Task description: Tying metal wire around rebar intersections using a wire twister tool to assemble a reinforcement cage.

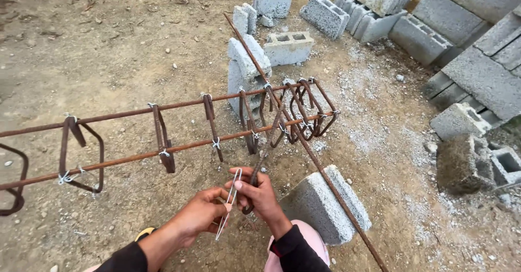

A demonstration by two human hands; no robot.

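**2 hands fold a loop of tie wire below a rusty rebar cage**

We see 2 bare hands close together at the bottom centre of the view. The left hand pinches a thin, pale wire loop between thumb and fingertips; the loop is folded double and runs from above the fingers down past the palm. The right hand is clenched around a short, dark metal hook tool, and its fingertips also touch the top of the wire.

Just above the hands lies a rebar cage: long rusty bars running left to right, joined by bent stirrups tied with pale wire. The stirrups bunch tightly at the right end, which rests on an upright concrete block. A loose rebar rod crosses diagonally from the upper middle to the bottom right, passing over a grey block just beside the right wrist.

Bare dirt ground opens to the left and above. Hollow blocks crowd the upper right, their cavities showing only shadow.
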